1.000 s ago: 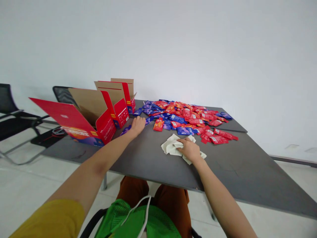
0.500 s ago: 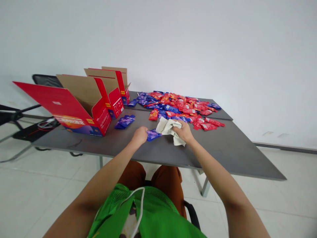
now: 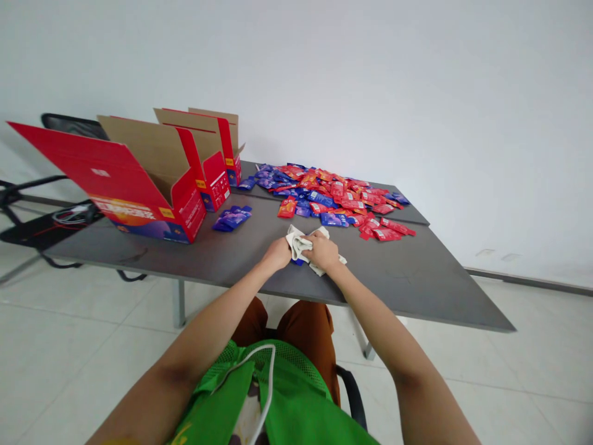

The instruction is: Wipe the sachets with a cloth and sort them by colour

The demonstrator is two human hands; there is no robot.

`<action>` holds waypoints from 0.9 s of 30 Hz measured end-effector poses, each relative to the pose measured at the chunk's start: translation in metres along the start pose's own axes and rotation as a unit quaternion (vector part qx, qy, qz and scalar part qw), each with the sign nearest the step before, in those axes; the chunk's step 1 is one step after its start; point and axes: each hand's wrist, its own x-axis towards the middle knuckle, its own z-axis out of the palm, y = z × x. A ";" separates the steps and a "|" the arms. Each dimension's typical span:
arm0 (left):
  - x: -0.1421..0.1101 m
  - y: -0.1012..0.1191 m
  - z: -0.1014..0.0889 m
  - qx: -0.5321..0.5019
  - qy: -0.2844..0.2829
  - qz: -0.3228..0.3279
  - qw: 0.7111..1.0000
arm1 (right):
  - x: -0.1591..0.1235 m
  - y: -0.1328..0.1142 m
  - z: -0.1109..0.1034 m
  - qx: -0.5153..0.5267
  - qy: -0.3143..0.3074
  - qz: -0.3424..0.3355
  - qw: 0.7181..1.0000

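1. The left hand [image 3: 278, 254] is curled, knuckles up, touching the crumpled off-white cloth [image 3: 299, 243]; whether it grips, I cannot tell.
2. The right hand [image 3: 322, 251] lies curled over the cloth, its grip also unclear.
3. A blue sachet [image 3: 297, 262] shows beneath the cloth, on the grey surface [image 3: 407, 278].
4. A heap of red and blue sachets [image 3: 333, 198] lies beyond; open red cartons [image 3: 139, 176] stand to the left.

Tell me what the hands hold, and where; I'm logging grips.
The left hand and right hand press a crumpled cloth at its middle; whether they grip cannot be told.
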 end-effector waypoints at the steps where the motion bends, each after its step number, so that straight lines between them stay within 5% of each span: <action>1: -0.003 0.002 0.001 0.031 0.006 0.000 1.000 | 0.006 0.001 -0.001 -0.019 -0.008 0.020 1.000; 7: -0.025 0.012 0.011 0.145 0.086 -0.064 0.984 | 0.037 0.014 -0.008 -0.060 -0.026 0.078 0.995; 13: -0.053 -0.003 0.008 0.180 0.202 0.019 0.962 | 0.039 0.039 -0.023 -0.042 -0.001 0.065 0.997; 19: -0.070 -0.016 0.003 0.146 0.144 0.150 0.967 | 0.013 0.044 -0.031 0.089 0.048 -0.054 0.993; 23: -0.071 -0.012 0.009 0.216 0.093 0.123 0.964 | -0.004 0.024 -0.021 0.103 0.032 -0.203 0.973; 27: -0.075 -0.009 0.014 0.235 0.074 0.135 0.960 | -0.008 0.010 -0.006 0.050 -0.013 -0.260 0.964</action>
